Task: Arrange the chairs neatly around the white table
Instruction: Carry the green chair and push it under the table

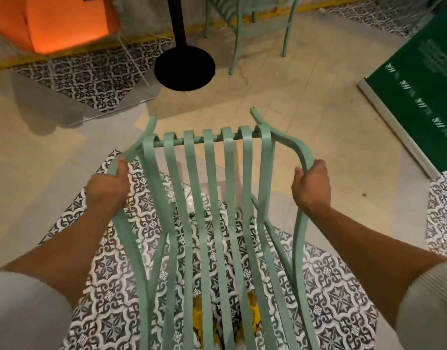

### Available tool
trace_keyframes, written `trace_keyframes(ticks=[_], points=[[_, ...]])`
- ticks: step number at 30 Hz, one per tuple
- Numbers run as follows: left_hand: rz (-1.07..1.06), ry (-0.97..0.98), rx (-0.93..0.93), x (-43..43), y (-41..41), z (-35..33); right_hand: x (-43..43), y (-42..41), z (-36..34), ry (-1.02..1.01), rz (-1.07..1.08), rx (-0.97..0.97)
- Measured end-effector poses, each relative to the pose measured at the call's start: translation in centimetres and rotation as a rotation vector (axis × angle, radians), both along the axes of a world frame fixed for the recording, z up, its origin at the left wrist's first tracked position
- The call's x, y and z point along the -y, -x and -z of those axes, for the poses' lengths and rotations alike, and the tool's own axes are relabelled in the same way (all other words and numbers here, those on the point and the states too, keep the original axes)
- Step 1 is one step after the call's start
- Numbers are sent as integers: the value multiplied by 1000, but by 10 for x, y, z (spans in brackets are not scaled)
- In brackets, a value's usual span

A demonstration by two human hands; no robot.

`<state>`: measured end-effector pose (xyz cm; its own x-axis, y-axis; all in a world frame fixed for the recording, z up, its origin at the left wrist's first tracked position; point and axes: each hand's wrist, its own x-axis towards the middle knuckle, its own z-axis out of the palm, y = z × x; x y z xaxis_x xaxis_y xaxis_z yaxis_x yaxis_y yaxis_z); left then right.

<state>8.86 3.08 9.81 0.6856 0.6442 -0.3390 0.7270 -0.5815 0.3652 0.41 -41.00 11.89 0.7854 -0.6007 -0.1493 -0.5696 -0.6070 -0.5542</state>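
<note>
Head view: left hand [107, 189] and right hand [311, 184] each clamped round a side rail of green slatted chair [212, 198], held over patterned floor tiles [331, 294]. Black pedestal base [184, 68] ahead; second green chair [250, 24] beyond, orange seat [65, 21] far left.

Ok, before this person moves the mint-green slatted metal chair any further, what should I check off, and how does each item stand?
1. Left hand gripping the mint-green slatted metal chair at its armrest: ok.
2. Right hand gripping the other armrest: ok.
3. Black round pedestal base ahead, apart from the chair: ok.
4. Second green metal chair clear of the path: ok.
5. White tabletop position: cannot tell.
6. Chair legs off the patterned tile floor: cannot tell.
</note>
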Motion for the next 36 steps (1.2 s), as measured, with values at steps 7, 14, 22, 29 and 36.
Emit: trace_keyframes(ticks=[7,14,22,29,36], points=[[2,6,-28,0,-46,-5,-8,75,60,-166,85,-104],[35,9,11,-7,-85,0,-11,99,125,-229,130,-357],[-9,647,278,-2,-60,1,-1,68,138,-191,152,-405],[42,533,40,1,45,54,1,41,130,-136,107,-450],[62,494,-38,2,73,78,12,5,117,-81,-11,-485]])
